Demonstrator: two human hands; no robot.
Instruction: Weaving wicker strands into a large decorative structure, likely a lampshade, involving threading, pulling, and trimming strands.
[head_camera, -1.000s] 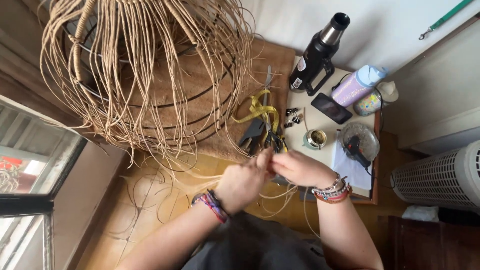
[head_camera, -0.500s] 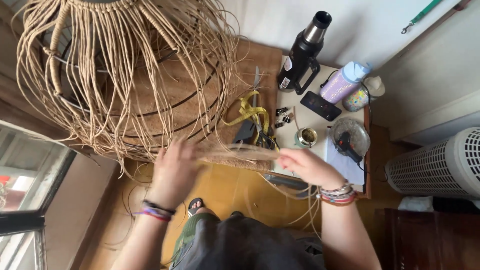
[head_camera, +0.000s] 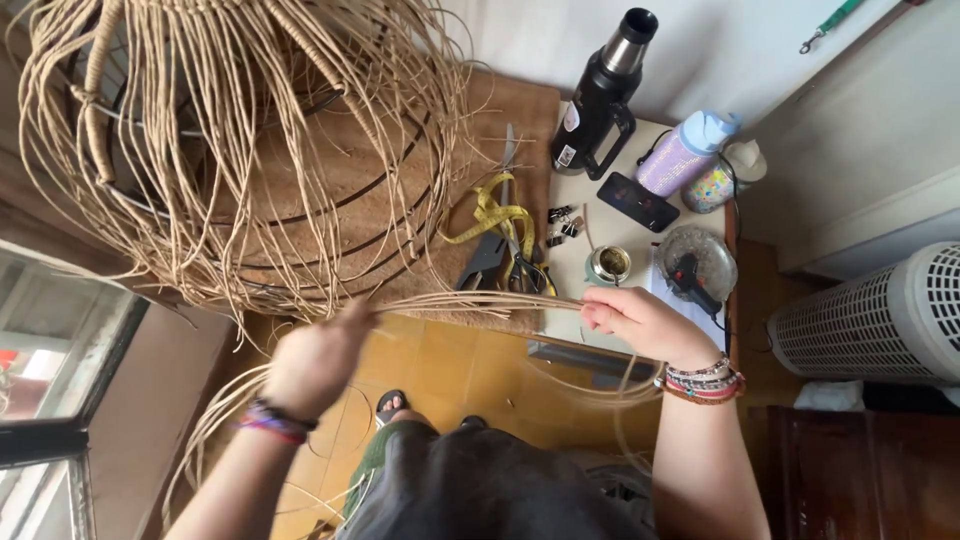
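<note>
The right hand (head_camera: 640, 322) is closed around one end of a bundle of rattan strands (head_camera: 470, 300), fingers curled over it and thumb side toward the middle of the view. From there the bundle runs toward 9 o'clock, its long axis nearly level across the frame, to the left hand (head_camera: 318, 360), which is blurred but looks pinched shut on the other end. So the strands lie stretched between the two hands, each at one end; the loose tails droop from the right hand toward 6 o'clock, past the beaded bracelets (head_camera: 705, 380) on that wrist.

Up at 11 o'clock from the left hand hangs a large unfinished wicker frame (head_camera: 230, 150), its free strands falling close to that hand, which is clearly the nearer of the two to it. At 12 o'clock from the bundle, on a brown mat, lie a yellow measuring tape (head_camera: 495, 218) and pliers (head_camera: 525, 270). At 1 o'clock from the right hand stand a small white table (head_camera: 625, 235) with a black flask (head_camera: 600, 90), a lilac bottle (head_camera: 685, 155), a dark phone (head_camera: 638, 200) and a glass ashtray (head_camera: 697, 265). A white slatted heater (head_camera: 880, 310) sits at 3 o'clock.
</note>
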